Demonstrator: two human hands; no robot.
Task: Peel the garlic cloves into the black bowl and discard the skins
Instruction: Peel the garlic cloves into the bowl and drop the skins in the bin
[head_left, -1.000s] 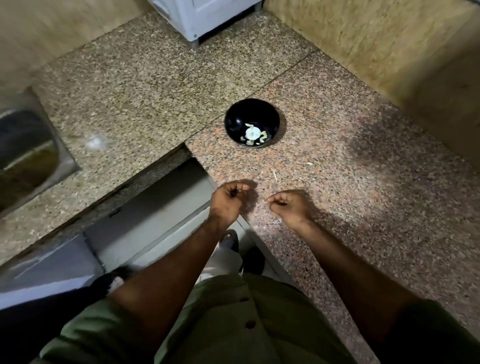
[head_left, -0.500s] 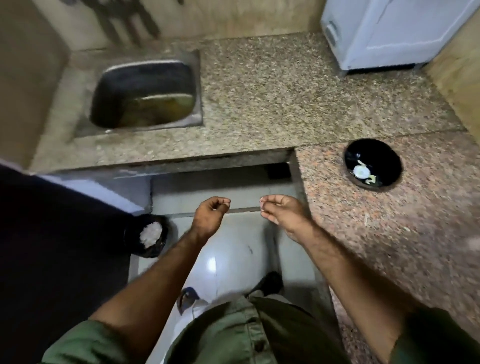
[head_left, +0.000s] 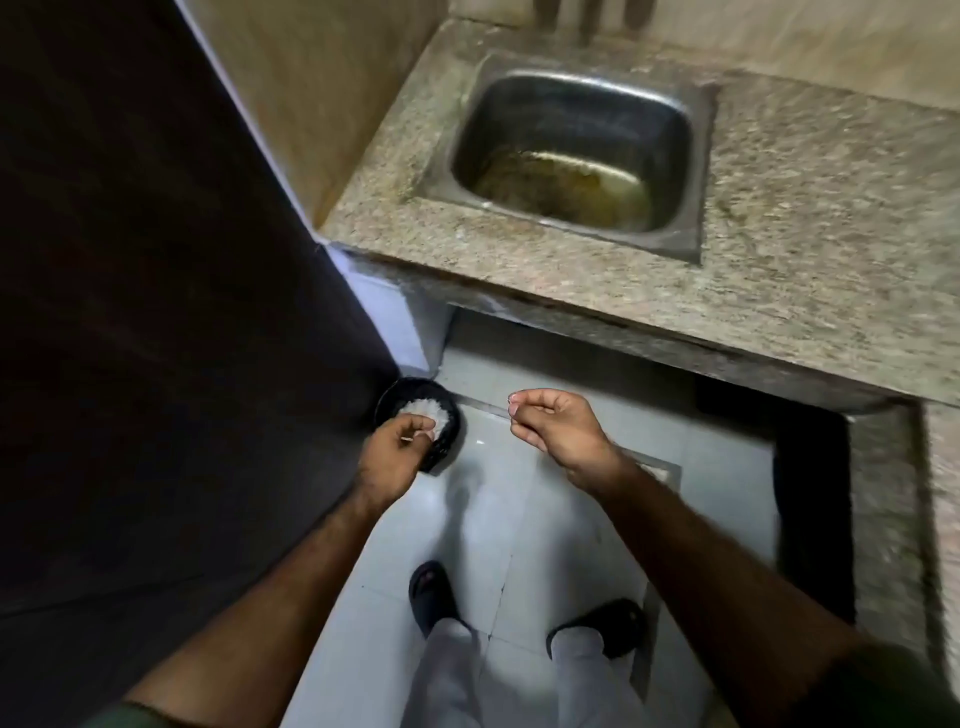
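Both hands hang over the floor now, where a second ago they hovered at the counter edge by the black bowl. Nearest the camera are two dark sandals (head_left: 519, 618) on pale tiles. Above them the left hand (head_left: 397, 449) reaches over a small dark bin (head_left: 441, 447) on the floor, fingers curled and pinching what looks like a pale scrap of skin; the scrap is too small to be sure of. White, papery stuff already lies in the bin. The right hand (head_left: 553, 428) is held apart to the right, fingers loosely curled, and seems to hold nothing. Beyond them runs the granite counter (head_left: 779, 260) with a steel sink (head_left: 571, 156) set in it. The view has swung left, so the black bowl with its peeled cloves is out of sight, off to the right on the counter when last seen. I judge this to be the discard step: the skin is about to drop into the bin.
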